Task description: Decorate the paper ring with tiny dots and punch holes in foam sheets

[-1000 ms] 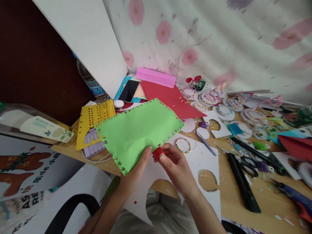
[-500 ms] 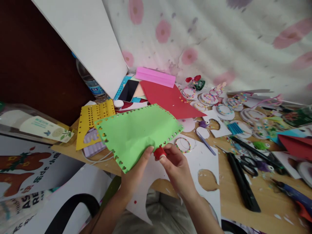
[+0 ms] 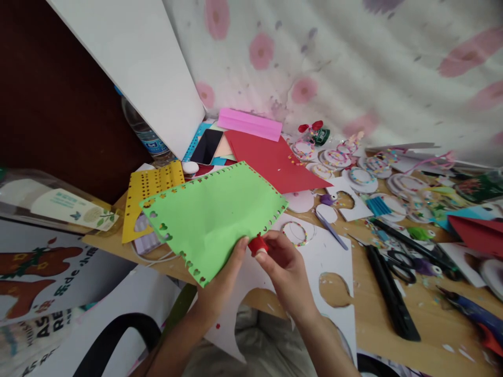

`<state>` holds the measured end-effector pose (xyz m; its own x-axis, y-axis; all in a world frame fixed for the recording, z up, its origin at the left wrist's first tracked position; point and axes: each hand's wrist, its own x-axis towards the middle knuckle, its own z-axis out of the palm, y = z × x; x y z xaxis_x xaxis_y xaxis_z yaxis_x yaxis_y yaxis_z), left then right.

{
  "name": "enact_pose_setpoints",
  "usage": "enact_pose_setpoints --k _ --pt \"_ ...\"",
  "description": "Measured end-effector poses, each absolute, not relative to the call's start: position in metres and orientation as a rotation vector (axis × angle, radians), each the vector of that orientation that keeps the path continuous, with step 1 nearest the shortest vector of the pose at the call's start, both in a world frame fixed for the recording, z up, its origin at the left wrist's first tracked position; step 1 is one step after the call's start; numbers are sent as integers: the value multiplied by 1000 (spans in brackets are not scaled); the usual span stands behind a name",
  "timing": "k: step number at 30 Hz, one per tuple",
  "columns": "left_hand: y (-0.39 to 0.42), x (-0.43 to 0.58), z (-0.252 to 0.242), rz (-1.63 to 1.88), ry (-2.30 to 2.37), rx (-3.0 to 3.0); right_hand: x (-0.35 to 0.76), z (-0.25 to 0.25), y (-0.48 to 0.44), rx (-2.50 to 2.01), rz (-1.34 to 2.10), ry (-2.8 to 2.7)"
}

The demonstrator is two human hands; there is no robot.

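My left hand (image 3: 223, 280) pinches the lower edge of a green paper sheet (image 3: 212, 212) whose border is punched with small heart holes. It holds the sheet up over the wooden table (image 3: 373, 324). My right hand (image 3: 285, 267) grips a small red punch (image 3: 258, 245), pressed against the sheet's near edge beside my left thumb. Under both hands lies a white sheet (image 3: 334, 251) with round cut-outs.
A yellow punched paper (image 3: 151, 186), a red sheet (image 3: 271, 157), a pink folded paper (image 3: 249, 123), a phone (image 3: 207, 145) and a water bottle (image 3: 143, 131) lie behind. Decorated paper discs (image 3: 361, 175), scissors (image 3: 401, 262) and a black cutter (image 3: 389, 293) crowd the right.
The green sheet has swung and slid a little to the left in my left hand. The red punch stays at the sheet's near edge.
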<state>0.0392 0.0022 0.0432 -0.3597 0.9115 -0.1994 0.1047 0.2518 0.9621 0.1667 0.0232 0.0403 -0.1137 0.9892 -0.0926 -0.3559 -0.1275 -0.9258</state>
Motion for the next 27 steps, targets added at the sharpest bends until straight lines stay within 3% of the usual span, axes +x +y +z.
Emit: enact_pose_setpoints --k 4,16,21,27 --pt "-3 34 36 1201 1521 901 170 41 23 -934 1570 -975" --pt "-2 37 42 1196 1679 751 157 39 13 -790 1645 -793" --pt "-4 37 42 1197 1557 755 158 41 13 -871 1487 -925" --pt "2 42 49 1173 1764 760 159 39 12 -802 1561 -849"
